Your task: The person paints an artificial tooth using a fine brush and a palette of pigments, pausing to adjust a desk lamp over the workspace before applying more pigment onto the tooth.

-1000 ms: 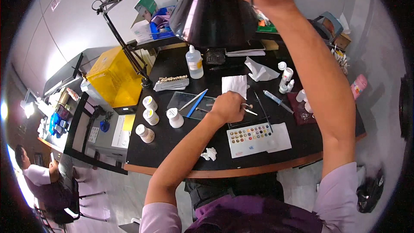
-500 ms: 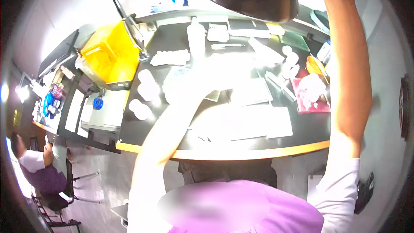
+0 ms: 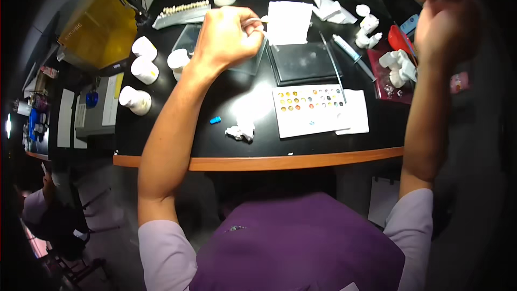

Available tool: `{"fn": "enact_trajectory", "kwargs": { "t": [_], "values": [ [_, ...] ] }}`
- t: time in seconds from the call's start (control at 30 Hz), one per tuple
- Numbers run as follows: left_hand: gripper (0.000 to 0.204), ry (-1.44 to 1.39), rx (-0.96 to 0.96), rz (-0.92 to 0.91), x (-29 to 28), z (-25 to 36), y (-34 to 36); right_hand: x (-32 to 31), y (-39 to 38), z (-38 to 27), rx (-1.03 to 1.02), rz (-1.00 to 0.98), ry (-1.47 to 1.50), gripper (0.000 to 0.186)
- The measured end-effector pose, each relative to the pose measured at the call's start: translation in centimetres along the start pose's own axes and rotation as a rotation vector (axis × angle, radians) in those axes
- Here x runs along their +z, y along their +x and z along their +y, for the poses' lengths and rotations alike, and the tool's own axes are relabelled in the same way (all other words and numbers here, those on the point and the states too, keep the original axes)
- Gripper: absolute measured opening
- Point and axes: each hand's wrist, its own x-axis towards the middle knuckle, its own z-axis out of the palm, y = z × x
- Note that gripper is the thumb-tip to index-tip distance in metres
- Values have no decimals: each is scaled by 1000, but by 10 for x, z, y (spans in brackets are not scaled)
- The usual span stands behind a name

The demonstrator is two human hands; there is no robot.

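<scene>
Fingers [image 3: 243, 14] of the left hand [image 3: 223, 36] pinch a slim pale piece [image 3: 264, 19], pointing right toward nearby white paper [image 3: 289, 23]; the right hand [image 3: 446, 28] is farther right, its grip unclear.

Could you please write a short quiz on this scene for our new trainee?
1. True or false: the left hand holds a slim pale item.

2. Which lies nearest the crumpled tissue: (a) the syringe, (b) the blue cap, or (c) the clear bottle?

3. How many white jars are on the left side of the table?

Key: 1. True. 2. b, the blue cap. 3. Four.
</scene>
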Motion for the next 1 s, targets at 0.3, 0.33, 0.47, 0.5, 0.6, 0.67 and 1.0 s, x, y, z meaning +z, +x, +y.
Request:
{"fn": "enact_trajectory", "kwargs": {
  "t": [0.3,0.33,0.47,0.5,0.6,0.67,1.0],
  "values": [
    [16,-7,23,45,9,15,-18,59,-141,56,621,-290,-118,14],
    [16,-4,20,38,9,17,-19,63,-144,56,667,-305,-78,14],
    [24,-51,-40,53,16,32,-18,70,-159,60,704,-286,102,18],
    [24,-56,-73,41,15,35,-19,71,-158,59,717,-283,118,18],
    [22,-60,-68,58,18,38,-18,72,-152,54,818,-186,279,17],
    [19,-96,-106,37,17,42,-18,68,-150,55,826,-184,279,13],
    [37,71,-136,-85,9,6,-18,25,-146,76,929,-129,-71,12]
  ]
}}
